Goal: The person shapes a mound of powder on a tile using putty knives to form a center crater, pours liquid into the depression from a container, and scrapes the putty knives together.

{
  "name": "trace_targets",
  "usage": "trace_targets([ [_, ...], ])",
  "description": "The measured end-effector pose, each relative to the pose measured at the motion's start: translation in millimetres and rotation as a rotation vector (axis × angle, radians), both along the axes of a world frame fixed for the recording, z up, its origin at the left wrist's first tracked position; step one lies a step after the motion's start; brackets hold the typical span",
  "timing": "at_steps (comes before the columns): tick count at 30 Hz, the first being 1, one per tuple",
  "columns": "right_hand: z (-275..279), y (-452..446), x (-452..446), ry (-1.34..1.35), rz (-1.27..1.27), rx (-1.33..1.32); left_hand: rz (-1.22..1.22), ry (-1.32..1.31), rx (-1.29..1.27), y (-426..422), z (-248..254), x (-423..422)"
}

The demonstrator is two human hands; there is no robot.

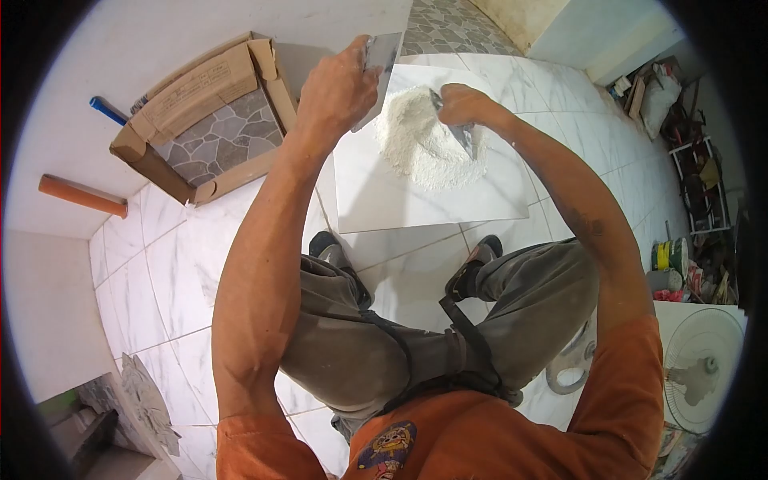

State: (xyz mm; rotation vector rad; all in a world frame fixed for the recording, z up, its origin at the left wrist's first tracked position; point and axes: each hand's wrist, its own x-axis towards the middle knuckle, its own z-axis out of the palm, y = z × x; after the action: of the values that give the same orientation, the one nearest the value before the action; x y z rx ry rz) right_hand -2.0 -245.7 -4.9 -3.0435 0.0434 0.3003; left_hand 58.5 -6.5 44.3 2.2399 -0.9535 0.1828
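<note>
My left hand [340, 90] is raised left of a heap of white powder [416, 156], its fingers wrapped round a flat metal trowel [384, 60] with a wide, straight-edged blade. At the heap's right side, my right hand [466, 106] is closed on a second metal trowel [466, 140], whose blade dips into the powder. Much of its handle is hidden by my fingers. The powder lies on a white marbled tile [432, 214] on the floor in front of my feet. A hollow shows in the middle of the heap.
An opened cardboard box [196, 80] with a stone-patterned tile stands against the left wall. An orange pipe [84, 196] and a blue handle [108, 110] project nearby. To the right are a white rack [704, 184], a tub [672, 256] and a fan [702, 368].
</note>
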Motion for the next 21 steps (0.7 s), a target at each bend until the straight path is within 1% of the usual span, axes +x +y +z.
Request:
trace_targets([
  [2,-8.0,4.8,4.7,0.040,0.035,0.026,0.004,0.001,0.001,-1.4,-0.6,-0.5],
  [3,-5.9,12.5,0.2,0.012,0.015,0.057,0.007,0.001,0.004,-2.3,-0.4,-0.9],
  [6,1.5,23.9,-4.0,0.095,0.102,-0.020,0.012,0.010,0.014,-3.7,1.3,-1.2],
  [9,13.2,25.3,-13.2,0.266,0.154,-0.226,-0.001,0.021,0.012,-2.5,1.0,-0.7],
  [12,28.1,17.1,-30.8,0.253,0.358,-0.386,-0.002,0.037,0.014,-0.7,0.1,-0.6],
  [15,39.9,8.3,-33.0,0.180,0.357,-0.594,0.005,0.022,0.008,-0.7,-0.9,-0.2],
  [18,47.6,4.4,-23.4,0.114,0.313,-0.639,-0.008,0.023,0.000,-1.9,-0.3,-0.2],
  [19,39.4,-1.1,-18.6,0.043,0.326,-0.604,-0.014,0.027,-0.002,-2.1,0.4,-0.4],
  [21,23.2,-4.1,-14.1,0.022,0.359,-0.585,-0.004,0.026,-0.005,-2.9,1.4,-1.9],
])
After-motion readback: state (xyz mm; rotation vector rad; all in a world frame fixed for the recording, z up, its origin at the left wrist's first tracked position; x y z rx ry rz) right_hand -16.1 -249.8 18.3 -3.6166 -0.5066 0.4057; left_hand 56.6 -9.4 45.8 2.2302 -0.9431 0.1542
